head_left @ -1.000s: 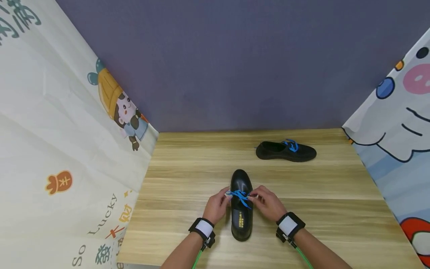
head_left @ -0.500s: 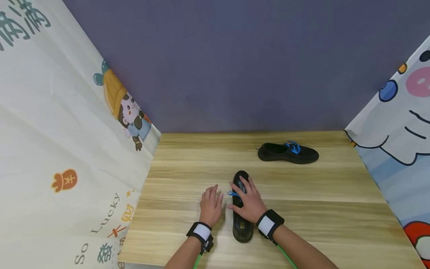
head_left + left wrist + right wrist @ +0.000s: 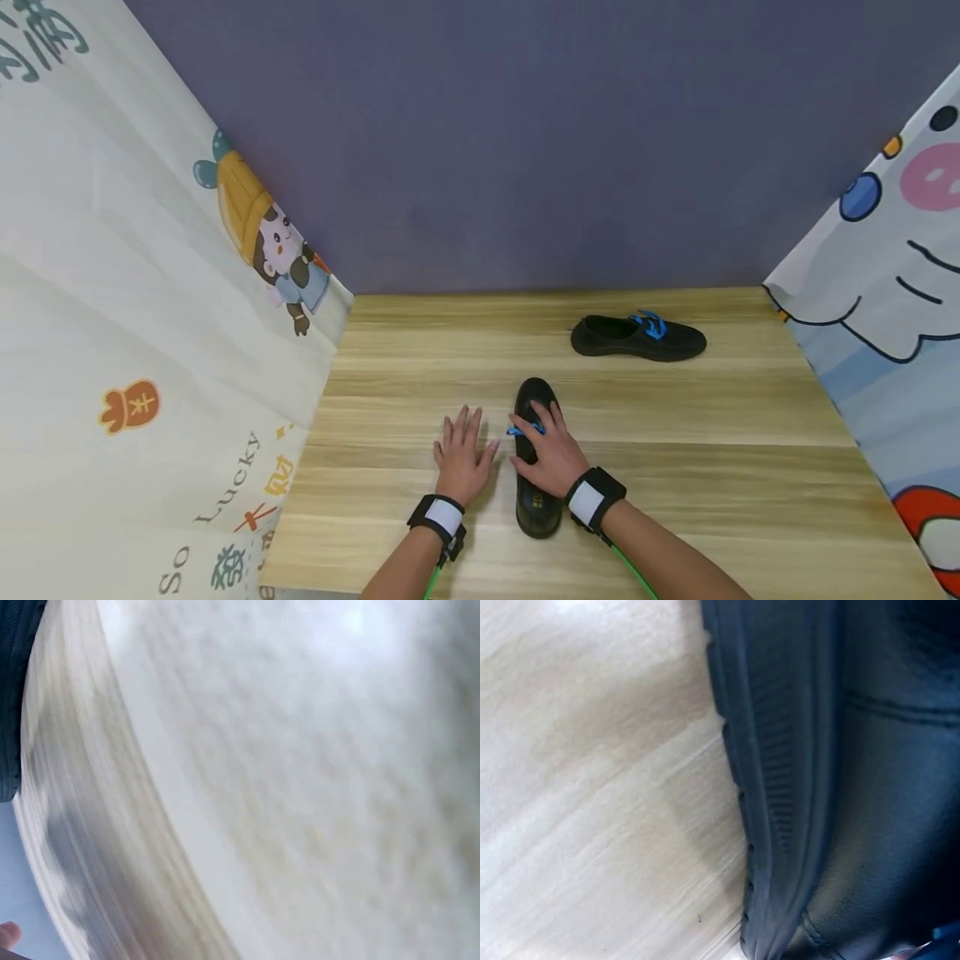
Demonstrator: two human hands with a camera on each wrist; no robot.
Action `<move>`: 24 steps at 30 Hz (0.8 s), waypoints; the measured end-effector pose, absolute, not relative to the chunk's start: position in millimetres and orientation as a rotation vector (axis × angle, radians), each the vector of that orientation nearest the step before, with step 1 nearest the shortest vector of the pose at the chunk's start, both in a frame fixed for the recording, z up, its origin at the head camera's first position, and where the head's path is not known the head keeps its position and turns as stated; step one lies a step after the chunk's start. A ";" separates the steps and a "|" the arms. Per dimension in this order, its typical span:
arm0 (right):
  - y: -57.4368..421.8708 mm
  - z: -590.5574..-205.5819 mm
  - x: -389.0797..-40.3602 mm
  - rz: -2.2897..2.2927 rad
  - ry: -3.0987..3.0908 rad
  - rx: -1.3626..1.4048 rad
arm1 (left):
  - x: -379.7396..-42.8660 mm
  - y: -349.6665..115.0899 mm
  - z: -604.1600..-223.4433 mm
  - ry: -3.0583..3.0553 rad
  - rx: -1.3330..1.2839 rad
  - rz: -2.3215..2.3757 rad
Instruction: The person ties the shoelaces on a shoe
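Note:
A black leather shoe [image 3: 538,515] stands on the wooden table, toe pointing away from me. My right hand [image 3: 555,457] lies across its upper with the fingers spread, covering most of the blue shoelace [image 3: 515,431]. A small piece of that lace sticks out on the left side. In the right wrist view the shoe's side and ridged sole [image 3: 776,772] loom close. My left hand [image 3: 460,462], fingers straight and spread, is low over or on the table left of the shoe, holding nothing. One fingertip [image 3: 9,934] shows at the corner of the left wrist view.
A second black shoe [image 3: 678,342] with a blue lace [image 3: 652,326] lies behind to the right, toe pointing right. The wooden table [image 3: 405,358] ends at a dark grey-blue panel [image 3: 525,150]. Printed cloths hang at the left [image 3: 150,275] and right [image 3: 892,333].
Both hands have let go of the blue shoelace. The right hand has moved left onto the shoe's upper. My left hand has drawn away to the left and its fingers have spread.

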State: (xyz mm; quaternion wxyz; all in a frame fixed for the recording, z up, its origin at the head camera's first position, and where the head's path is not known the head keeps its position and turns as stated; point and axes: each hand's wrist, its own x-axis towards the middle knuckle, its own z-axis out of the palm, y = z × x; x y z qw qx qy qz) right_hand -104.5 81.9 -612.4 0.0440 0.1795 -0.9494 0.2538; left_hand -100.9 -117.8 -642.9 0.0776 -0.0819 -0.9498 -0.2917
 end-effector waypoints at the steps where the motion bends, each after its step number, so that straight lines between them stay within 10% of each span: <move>1: 82.2 -612.3 -105.1 0.786 -2.902 0.545 | -101.6 -118.3 -642.4 -2.849 -0.238 -0.871; 24: 138.8 -612.9 -103.9 0.920 -2.961 0.291 | -101.6 -131.5 -643.8 -2.842 -0.180 -0.747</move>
